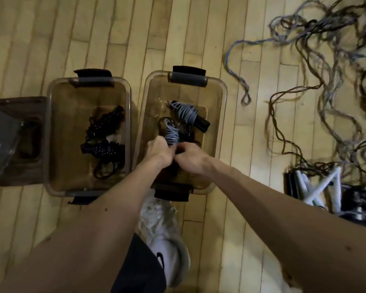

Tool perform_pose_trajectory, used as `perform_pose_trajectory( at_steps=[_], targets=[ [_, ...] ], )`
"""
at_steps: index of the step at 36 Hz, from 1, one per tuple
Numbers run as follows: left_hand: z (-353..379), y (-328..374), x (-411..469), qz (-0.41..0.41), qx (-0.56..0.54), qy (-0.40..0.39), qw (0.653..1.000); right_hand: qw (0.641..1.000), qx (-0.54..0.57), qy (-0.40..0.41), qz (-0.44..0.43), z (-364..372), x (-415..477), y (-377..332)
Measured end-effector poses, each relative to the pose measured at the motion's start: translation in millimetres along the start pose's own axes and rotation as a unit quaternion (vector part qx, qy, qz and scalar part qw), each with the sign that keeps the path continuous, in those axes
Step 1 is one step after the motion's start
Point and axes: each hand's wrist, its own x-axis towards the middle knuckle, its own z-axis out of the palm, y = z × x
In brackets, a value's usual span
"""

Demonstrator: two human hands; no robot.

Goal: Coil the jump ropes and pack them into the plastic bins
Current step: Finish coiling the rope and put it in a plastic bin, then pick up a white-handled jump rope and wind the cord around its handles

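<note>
At the far left a dark lid [13,140] lies on the floor [51,39], touching the left bin [49,134]. That bin holds black ropes [104,136], bundled and lying on its bottom.

Just beside it stands the right bin [222,115], where both hands meet above its near half. The left hand [157,150] has its fingers curled round the lower end of a grey coil [171,135], which stands up out of the fist and leans away from the person, inside the bin's outline. Whether the coil touches the bottom cannot be told. The right hand [190,157] presses against the left, knuckles up, with fingers and thumb bent in to pinch the same lower end; what lies under those fingertips is hidden. A second coil [186,113], grey with black handles, lies on the bottom towards the far end, apart from the hands.

Below the bin a white shoe [165,229] shows between the forearms.

To the right, loose ropes [325,70] sprawl tangled over the floor, and their handles [317,187], black and white, lie heaped near the right forearm.
</note>
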Motion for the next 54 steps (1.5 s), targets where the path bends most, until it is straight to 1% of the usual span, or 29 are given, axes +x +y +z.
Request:
perform_pose_trajectory(
  at_steps=[2, 3, 5, 6, 8, 10, 12, 14, 15, 18, 21, 23, 25, 27, 31, 34, 37, 40, 43, 45, 47, 51, 54],
  targets=[
    [-5, 7, -9, -0.003, 0.044, 0.006, 0.999, 1.0, 0.002, 0.001, -0.016, -4, -9, 3],
    [-7, 13, -16, 0.006, 0.092, 0.023, 0.995, 0.999, 0.011, 0.012, -0.029, -6, -16, 5],
    [-12, 32, -36, 0.059, 0.189, 0.093, 0.976, 0.995, 0.064, 0.047, -0.066, -14, -36, 12],
    [-13, 43, -45, 0.104, 0.209, 0.14, 0.962, 0.988, 0.116, 0.068, -0.074, -21, -49, 16],
    [-12, 66, -58, 0.201, 0.185, 0.226, 0.935, 0.97, 0.193, 0.121, -0.083, -38, -74, 29],
    [-6, 90, -71, 0.295, 0.12, 0.271, 0.908, 0.959, 0.203, 0.176, -0.091, -57, -97, 51],
    [8, 117, -87, 0.369, 0.059, 0.259, 0.891, 0.955, 0.163, 0.232, -0.083, -77, -115, 81],
    [31, 145, -108, 0.419, 0.042, 0.209, 0.883, 0.949, 0.127, 0.284, -0.046, -95, -130, 117],
    [46, 157, -119, 0.43, 0.05, 0.173, 0.885, 0.946, 0.108, 0.304, -0.021, -104, -137, 136],
    [99, 182, -145, 0.418, 0.062, 0.054, 0.905, 0.931, 0.055, 0.357, 0.049, -129, -157, 190],
    [156, 190, -156, 0.384, 0.087, -0.037, 0.919, 0.922, 0.063, 0.366, 0.11, -150, -176, 238],
    [188, 188, -159, 0.357, 0.11, -0.09, 0.923, 0.916, 0.072, 0.373, 0.132, -159, -182, 263],
    [212, 184, -158, 0.323, 0.117, -0.127, 0.93, 0.909, 0.075, 0.387, 0.138, -167, -181, 280],
    [229, 183, -152, 0.303, 0.113, -0.139, 0.936, 0.902, 0.071, 0.404, 0.135, -176, -174, 288],
    [255, 202, -132, 0.305, 0.123, -0.142, 0.934, 0.9, 0.072, 0.411, 0.126, -201, -148, 302],
    [276, 218, -123, 0.288, 0.111, -0.164, 0.937, 0.912, 0.069, 0.382, 0.136, -217, -126, 307],
    [296, 223, -123, 0.276, 0.114, -0.175, 0.938, 0.923, 0.093, 0.338, 0.159, -225, -111, 310],
    [305, 223, -124, 0.249, 0.101, -0.207, 0.941, 0.932, 0.115, 0.302, 0.161, -229, -104, 314],
    [305, 222, -123, 0.214, 0.051, -0.243, 0.945, 0.936, 0.176, 0.277, 0.125, -231, -108, 316],
    [301, 219, -123, 0.185, -0.006, -0.265, 0.946, 0.927, 0.224, 0.28, 0.109, -230, -113, 318],
    [298, 217, -123, 0.17, -0.051, -0.277, 0.944, 0.924, 0.248, 0.277, 0.087, -228, -117, 317],
    [290, 219, -127, 0.179, -0.077, -0.262, 0.945, 0.92, 0.27, 0.281, 0.036, -225, -121, 310],
    [277, 229, -136, 0.188, -0.093, -0.278, 0.937, 0.907, 0.305, 0.288, 0.022, -230, -130, 301]
  ],
)
